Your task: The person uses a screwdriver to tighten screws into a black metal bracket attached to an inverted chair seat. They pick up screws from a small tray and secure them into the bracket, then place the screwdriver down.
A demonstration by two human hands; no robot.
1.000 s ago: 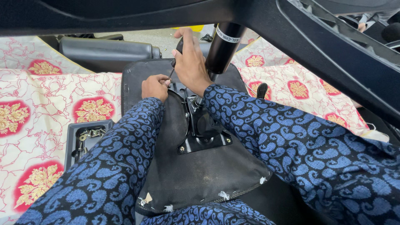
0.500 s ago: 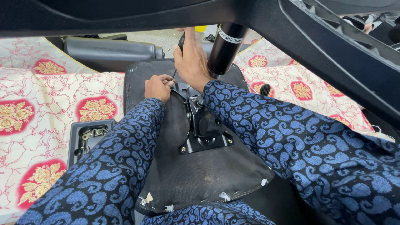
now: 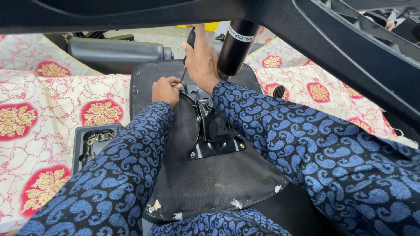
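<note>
- Screwdriver: thin shaft runs near-upright, tip down at far edge of upturned chair seat, beside the metal mount plate.
- Right hand nearer, fingers clenched round the handle up top.
- Left hand fingers pinch at shaft tip, steadying.
- Black tray on left holds loose screws.

- Screwdriver tip was hidden behind left hand.
- Tray contents were too small to identify.
- Right hand fingertips were hidden behind the black frame.
</note>
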